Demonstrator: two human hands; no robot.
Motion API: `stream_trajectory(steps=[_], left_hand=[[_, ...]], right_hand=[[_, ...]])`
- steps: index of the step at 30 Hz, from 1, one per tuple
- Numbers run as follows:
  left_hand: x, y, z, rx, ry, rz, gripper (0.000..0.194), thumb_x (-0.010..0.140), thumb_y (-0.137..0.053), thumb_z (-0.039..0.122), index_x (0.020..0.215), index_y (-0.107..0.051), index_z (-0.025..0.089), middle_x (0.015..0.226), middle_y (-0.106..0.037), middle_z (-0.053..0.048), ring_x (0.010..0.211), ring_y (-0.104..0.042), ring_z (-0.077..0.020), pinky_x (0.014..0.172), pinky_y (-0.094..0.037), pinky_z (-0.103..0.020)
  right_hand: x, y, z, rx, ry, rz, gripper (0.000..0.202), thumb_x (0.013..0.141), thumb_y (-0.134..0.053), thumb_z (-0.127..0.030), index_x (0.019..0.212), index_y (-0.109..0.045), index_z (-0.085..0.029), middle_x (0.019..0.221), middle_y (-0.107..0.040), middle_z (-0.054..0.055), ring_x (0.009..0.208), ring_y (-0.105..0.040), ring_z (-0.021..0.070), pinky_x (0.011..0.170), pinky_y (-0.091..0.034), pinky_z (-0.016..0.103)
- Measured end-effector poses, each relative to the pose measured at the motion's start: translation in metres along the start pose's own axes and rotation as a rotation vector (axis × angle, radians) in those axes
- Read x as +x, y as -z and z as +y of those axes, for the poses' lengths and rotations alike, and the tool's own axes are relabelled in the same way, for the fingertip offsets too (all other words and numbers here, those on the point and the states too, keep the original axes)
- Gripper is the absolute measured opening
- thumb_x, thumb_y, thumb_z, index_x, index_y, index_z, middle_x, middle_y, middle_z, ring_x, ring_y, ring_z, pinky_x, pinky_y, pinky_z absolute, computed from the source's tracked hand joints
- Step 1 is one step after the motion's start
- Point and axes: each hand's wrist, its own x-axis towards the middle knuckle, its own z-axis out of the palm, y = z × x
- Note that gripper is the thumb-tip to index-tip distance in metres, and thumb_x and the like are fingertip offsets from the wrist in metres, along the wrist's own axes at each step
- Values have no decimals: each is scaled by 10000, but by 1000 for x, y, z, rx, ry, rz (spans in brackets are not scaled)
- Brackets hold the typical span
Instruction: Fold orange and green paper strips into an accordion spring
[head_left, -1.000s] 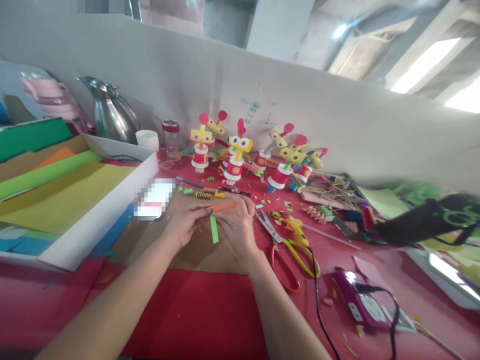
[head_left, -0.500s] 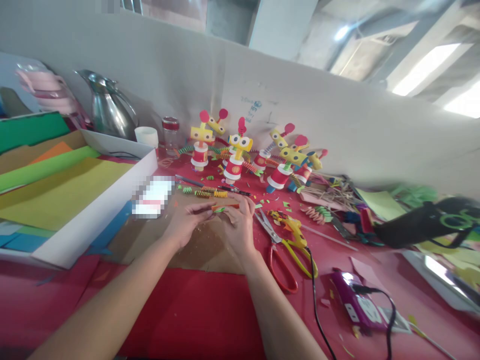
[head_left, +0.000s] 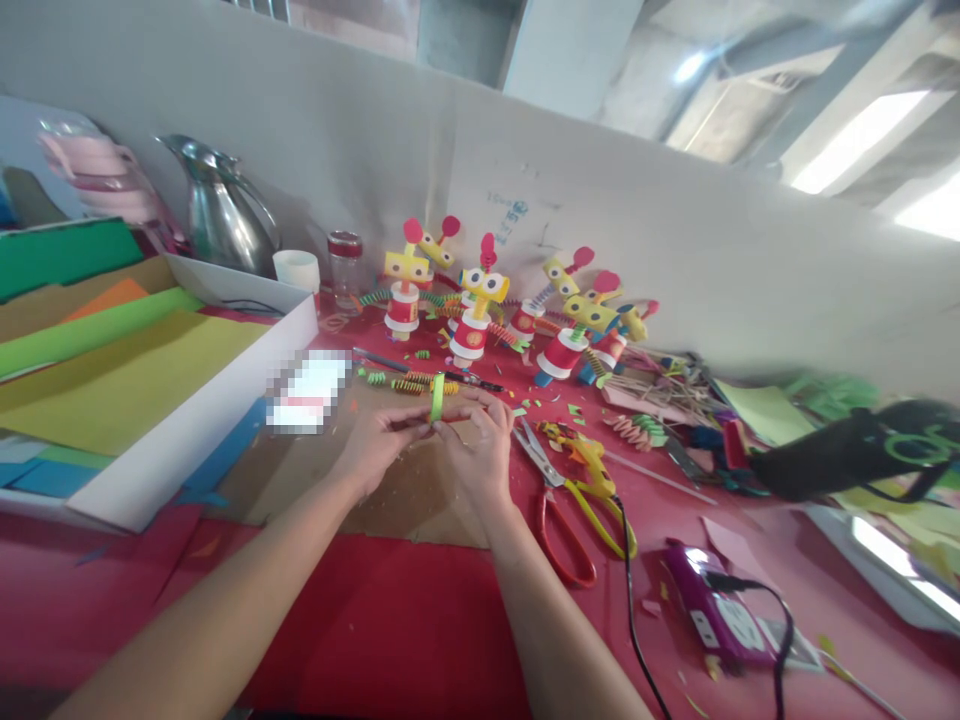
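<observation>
Between my two hands is a narrow green paper strip, standing upright from the fingertips, with some orange paper at its base. My left hand pinches it from the left, and my right hand grips it from the right with bent fingers. Both hands are over a brown cardboard sheet. Just beyond them lie folded paper springs in orange, black and yellow, and a small green folded piece.
Several paper-cup robot figures stand along the wall. Right of my hands lie scissors, a yellow glue gun with its cord, and a purple power strip. A white box of coloured paper is at left.
The green strip, lying low between my fingers earlier, now stands up vertically. My hands have stayed in nearly the same place, and the view has shifted slightly.
</observation>
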Motion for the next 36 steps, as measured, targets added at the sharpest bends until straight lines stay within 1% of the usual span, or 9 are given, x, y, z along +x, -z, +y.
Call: stream_trajectory(steps=[4,11,16,21,23,27,30,33,36], left_hand=[[1,0,-3,38,-17,-1,333,591,-810,248,917,-768,199,894,-755,-60,875,-662,-207,914,-475,-366],[5,6,-5,179,-80,-3,236,635,-760,217,870,-778,203,895,-751,-61,858,-658,-210,859,-489,-337],[8,11,-9,294,-146,-78,204,710,-690,211,898,-768,230,859,-748,-37,834,-661,-211,846,-484,-333],[6,9,-8,292,-248,-101,205,766,-617,182,944,-713,221,900,-716,-47,873,-662,-209,814,-508,-320],[6,9,-6,319,-265,-92,167,770,-604,162,897,-699,216,863,-709,-38,847,-667,-197,804,-514,-314],[6,11,-3,409,-269,-131,182,773,-573,122,867,-699,214,838,-718,-20,811,-672,-178,798,-512,-311],[8,10,-4,320,-222,-113,169,745,-610,133,866,-704,204,823,-717,-25,814,-666,-180,787,-511,-314],[8,8,-5,132,-104,-31,203,669,-688,137,864,-704,192,807,-712,-27,804,-652,-177,775,-508,-315],[8,5,-5,5,14,-2,218,631,-745,175,848,-723,173,807,-710,-39,788,-638,-165,808,-488,-320]], right_hand=[[1,0,1,23,-48,-29,86,730,-704,-232,801,-656,-230,1012,-646,64,1000,-533,259,888,-395,420],[1,-1,6,56,-157,-106,83,697,-737,-304,694,-686,-239,779,-693,30,887,-585,255,837,-414,394],[1,0,11,106,-239,-162,90,706,-707,-337,681,-715,-250,786,-721,28,864,-620,243,833,-437,374],[1,1,11,139,-326,-224,97,690,-689,-310,729,-722,-228,758,-726,32,750,-653,219,717,-477,320],[0,0,11,153,-318,-244,125,707,-665,-290,792,-723,-219,785,-730,35,740,-664,212,693,-493,307],[-3,-2,9,115,-258,-368,148,772,-597,-260,825,-729,-218,821,-741,60,745,-684,223,666,-511,308],[-3,-1,6,88,-222,-355,159,792,-582,-260,830,-729,-212,842,-747,73,764,-691,238,688,-515,326],[-4,-2,1,139,-193,-286,156,791,-590,-258,845,-726,-204,881,-747,76,810,-691,240,747,-513,334],[-5,-3,0,259,-264,-248,166,788,-604,-271,877,-720,-192,910,-744,78,820,-687,231,752,-514,326]])
